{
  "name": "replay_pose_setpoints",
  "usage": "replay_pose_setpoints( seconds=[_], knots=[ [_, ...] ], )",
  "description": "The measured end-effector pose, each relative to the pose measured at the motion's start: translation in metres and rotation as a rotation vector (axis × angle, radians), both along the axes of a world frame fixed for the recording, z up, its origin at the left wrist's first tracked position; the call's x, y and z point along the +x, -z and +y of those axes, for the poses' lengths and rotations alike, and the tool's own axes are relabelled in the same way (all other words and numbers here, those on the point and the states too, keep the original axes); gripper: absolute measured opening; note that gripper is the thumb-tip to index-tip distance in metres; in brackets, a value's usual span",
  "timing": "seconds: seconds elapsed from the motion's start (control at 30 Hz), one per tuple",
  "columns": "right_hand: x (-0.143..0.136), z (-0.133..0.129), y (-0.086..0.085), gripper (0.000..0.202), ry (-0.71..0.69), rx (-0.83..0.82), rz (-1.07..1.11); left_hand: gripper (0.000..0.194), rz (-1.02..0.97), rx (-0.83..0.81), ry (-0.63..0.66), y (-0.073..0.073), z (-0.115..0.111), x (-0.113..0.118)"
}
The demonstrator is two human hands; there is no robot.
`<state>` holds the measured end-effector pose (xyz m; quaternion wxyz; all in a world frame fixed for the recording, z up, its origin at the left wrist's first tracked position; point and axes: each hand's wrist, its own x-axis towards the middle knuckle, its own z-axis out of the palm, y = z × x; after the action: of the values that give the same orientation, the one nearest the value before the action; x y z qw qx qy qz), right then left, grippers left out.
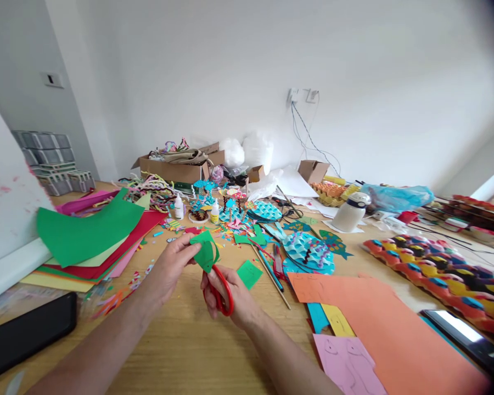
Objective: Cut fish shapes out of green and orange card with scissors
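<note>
My left hand (177, 263) pinches a small piece of green paper (205, 248) by its left edge, with drawn lines on it. My right hand (226, 293) is closed around red-handled scissors (227, 300). The scissor blades are mostly hidden behind the green paper, so I cannot tell how far apart they are. Just right of my right hand lies a green paper piece (249, 274) with a pencil mark. Beyond the hands, small paper scraps (236, 225) are scattered over the wooden table (181, 351).
Stacked coloured sheets (90, 230) and a black phone (28, 334) lie at left. Orange paper (366, 318) and pink paper (348, 362) spread at right, near a painted egg tray (432, 269). Glue bottles (178, 208), blue paper crafts (308, 249) and a cardboard box (170, 169) stand farther back.
</note>
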<state>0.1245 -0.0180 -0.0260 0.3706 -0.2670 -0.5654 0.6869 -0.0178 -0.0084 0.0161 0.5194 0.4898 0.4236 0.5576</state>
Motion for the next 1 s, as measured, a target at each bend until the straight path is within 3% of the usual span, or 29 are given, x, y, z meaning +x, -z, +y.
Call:
replay_pose_setpoints(
  seconds=[0.47,1.0],
  knots=[
    [-0.001,0.0,0.003,0.048,0.006,0.021,0.013,0.026,0.026,-0.052,0.032,-0.004,-0.001,-0.002],
    [0.0,-0.001,0.001,0.047,0.028,0.063,0.03,0.02,0.088,-0.053,0.092,-0.012,0.001,-0.005]
  ],
)
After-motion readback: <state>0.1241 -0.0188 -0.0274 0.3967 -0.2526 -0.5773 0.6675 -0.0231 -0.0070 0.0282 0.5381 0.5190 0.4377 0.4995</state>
